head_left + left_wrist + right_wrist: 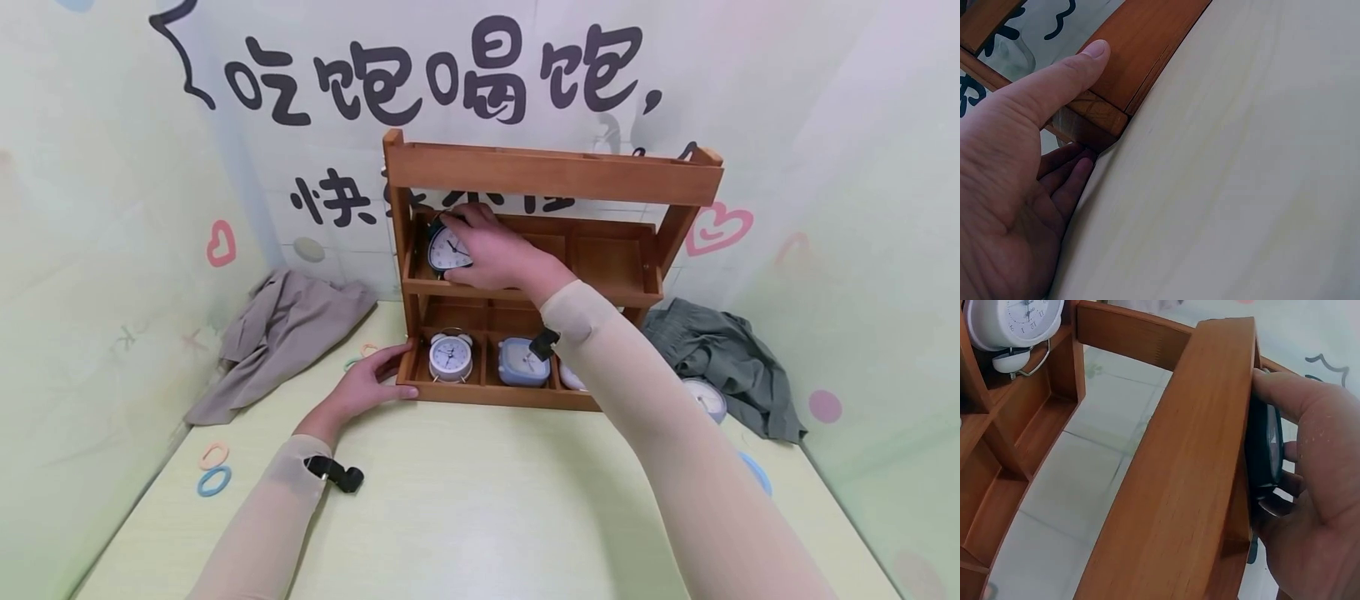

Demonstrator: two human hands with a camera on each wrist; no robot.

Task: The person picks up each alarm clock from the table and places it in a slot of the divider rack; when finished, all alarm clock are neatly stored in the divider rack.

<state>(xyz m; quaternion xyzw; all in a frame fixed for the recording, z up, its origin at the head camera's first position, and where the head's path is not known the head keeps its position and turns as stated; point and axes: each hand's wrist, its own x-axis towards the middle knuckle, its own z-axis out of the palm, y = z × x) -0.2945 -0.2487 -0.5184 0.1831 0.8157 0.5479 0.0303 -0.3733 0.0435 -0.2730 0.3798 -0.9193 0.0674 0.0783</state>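
Observation:
A brown wooden tiered shelf (555,173) with divided compartments stands at the back of the table. My right hand (498,252) grips a dark green alarm clock (448,248) with a white face, in the left compartment of the middle tier. In the right wrist view, the clock (1264,450) is edge-on behind the front board, with thumb and fingers around it. My left hand (366,385) grips the shelf's lower left corner; in the left wrist view its thumb (1079,72) lies on the front board and the other fingers are behind the corner.
The bottom tier holds a white twin-bell alarm clock (452,358), a blue clock (522,363) and a clock mostly hidden by my right arm. Grey-brown cloth (300,333) lies left, dark grey cloth (727,358) right, beside another clock (708,398). Coloured rings (214,481) lie left.

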